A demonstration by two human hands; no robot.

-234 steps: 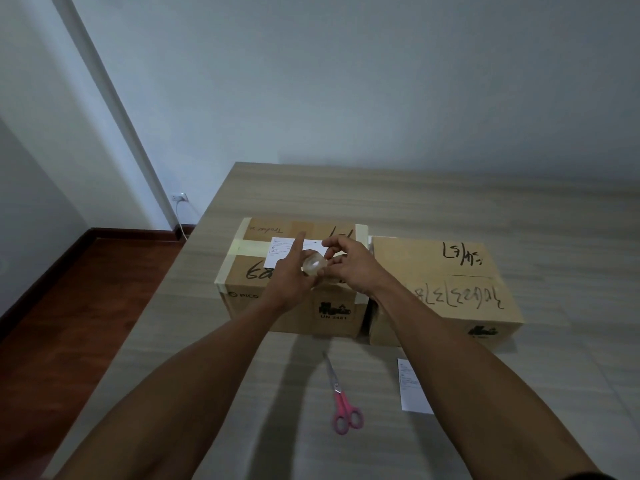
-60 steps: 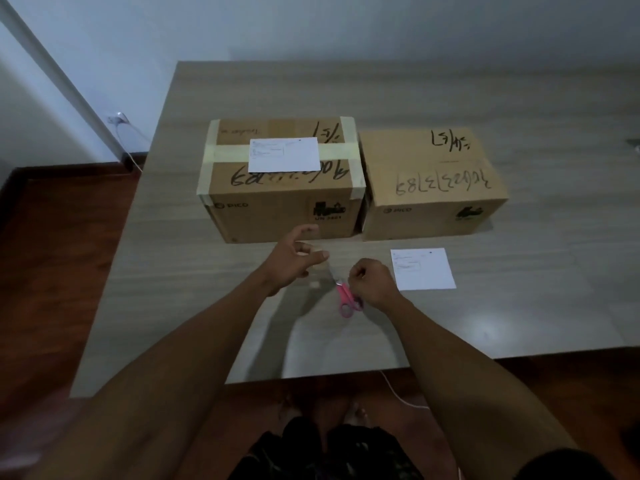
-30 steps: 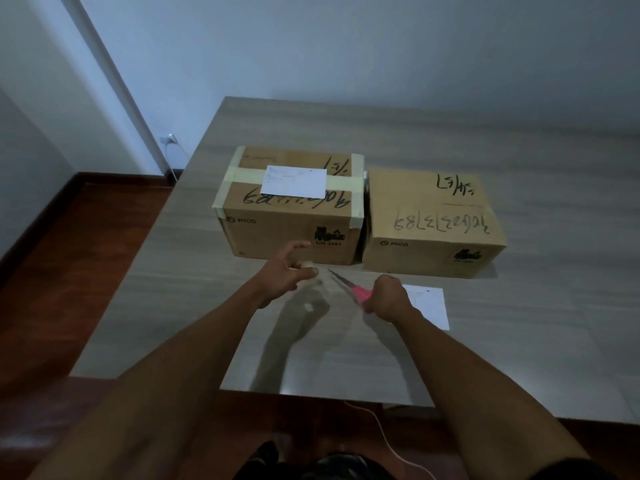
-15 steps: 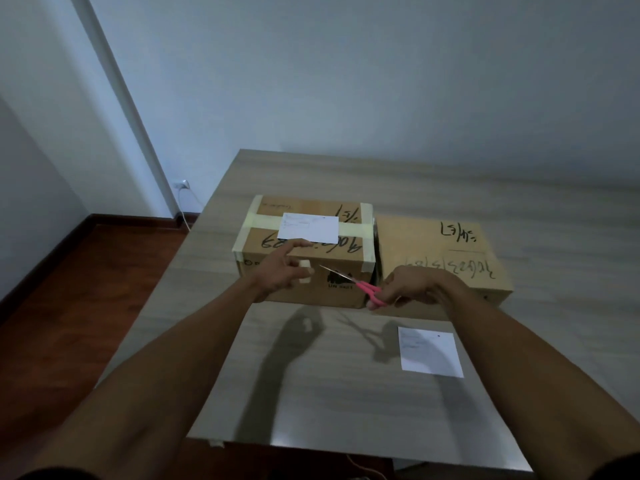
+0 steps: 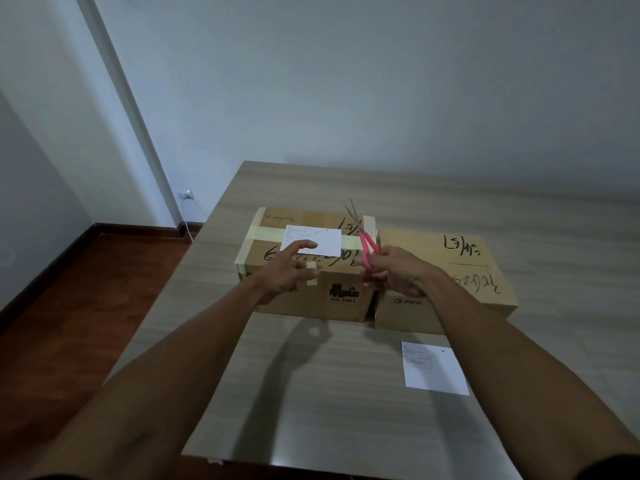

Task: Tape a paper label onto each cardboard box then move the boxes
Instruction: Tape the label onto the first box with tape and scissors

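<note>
Since half a second ago the pink-handled scissors (image 5: 367, 244) have swung up from lying level to pointing toward the top of the frame, blades parted above the left cardboard box (image 5: 304, 268). The right hand (image 5: 394, 271) grips their handles, fingers curled through the loops, so the loops are mostly hidden. The left hand (image 5: 287, 271) reaches over the box's near edge, forefinger stretched onto the white paper label (image 5: 322, 240); a small pale strip of tape (image 5: 311, 271) seems stuck to its fingers, though how it is held is hard to make out. Cream tape bands cross the box lid beneath the label. The right cardboard box (image 5: 460, 271), scrawled with black marker, stands touching the first, partly covered by the right forearm. A second paper label (image 5: 433, 368) lies flat on the pale wood-grain desk (image 5: 329, 393) at lower right.
</note>
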